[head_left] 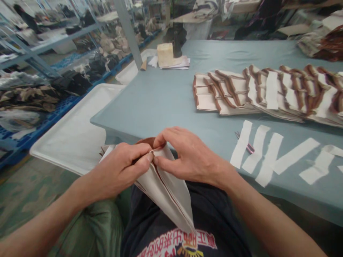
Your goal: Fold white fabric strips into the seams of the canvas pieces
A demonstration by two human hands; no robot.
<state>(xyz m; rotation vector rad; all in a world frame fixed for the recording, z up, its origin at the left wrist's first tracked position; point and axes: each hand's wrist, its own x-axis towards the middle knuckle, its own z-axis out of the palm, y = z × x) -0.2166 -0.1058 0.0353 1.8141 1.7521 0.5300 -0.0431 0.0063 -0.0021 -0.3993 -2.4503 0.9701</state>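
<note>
A cream fabric pouch-like piece (171, 189) with a brown edge hangs in front of my shirt, its lower corner pointing down toward me. My left hand (131, 162) pinches its upper edge between thumb and fingers. Right beside it, my right hand (180, 153) pinches the same edge, and both thumbs nearly meet at a seam. A long dark seam runs down the piece. The fingertips cover part of the brown edge.
On the blue-grey table (160, 96) lies a row of overlapping cream and brown fabric pieces (230, 89). Nearer are several white strips (268, 157) and small pink-handled snips (250, 148). A yellowish block (165, 54) stands on papers. White trays (77, 121) sit left, beside loaded shelves.
</note>
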